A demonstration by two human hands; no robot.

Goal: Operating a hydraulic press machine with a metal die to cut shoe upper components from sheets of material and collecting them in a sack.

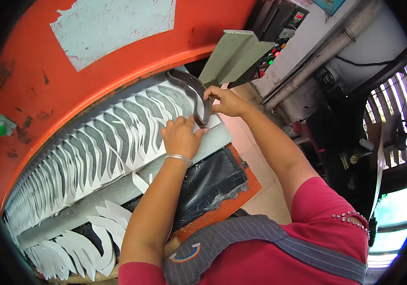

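Observation:
A dark, curved cutting die (206, 114), a narrow metal band bent into a closed outline, stands on a white sheet (123, 164) at its right end. My right hand (227, 101) grips the die's right side, fingers hooked over the rim. My left hand (183, 137) rests palm down on the sheet beside the die's near end. Its fingers are apart, with the thumb close to the die; whether they touch it I cannot tell. Rows of curved cut-outs run leftward through the sheet, showing the grey cutting board (215, 138) beneath.
A large orange press head (203, 28) overhangs the board. Curved white cut pieces (103, 237) are piled at the lower left. A black surface (213, 183) with an orange edge lies nearer me. A pale green metal plate (232, 54) and control box (279, 21) stand at the far right.

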